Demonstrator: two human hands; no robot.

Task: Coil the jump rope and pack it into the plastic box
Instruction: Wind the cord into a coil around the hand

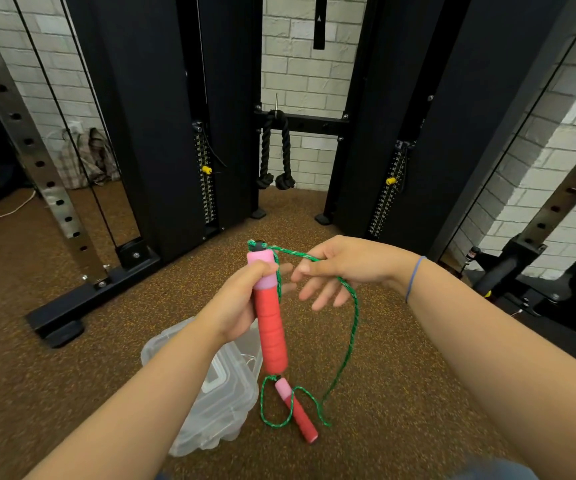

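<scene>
My left hand (241, 306) grips a red and pink jump rope handle (271, 323), held upright. A green cord (353, 327) leaves the handle's top, passes over the fingers of my right hand (335, 271), then hangs down to the floor. My right hand's fingers are spread, with the cord draped across them. The second handle (298, 414) lies on the floor with the cord looped around it. A clear plastic box (220, 393) with its lid on sits on the floor below my left forearm, partly hidden by it.
A black cable machine with weight stacks (207, 181) stands ahead, a black rope attachment (276, 157) hanging in its middle. A steel rack upright (20, 133) rises at left, more black equipment (556, 299) sits at right. Brown speckled rubber floor (72, 393) surrounds the box.
</scene>
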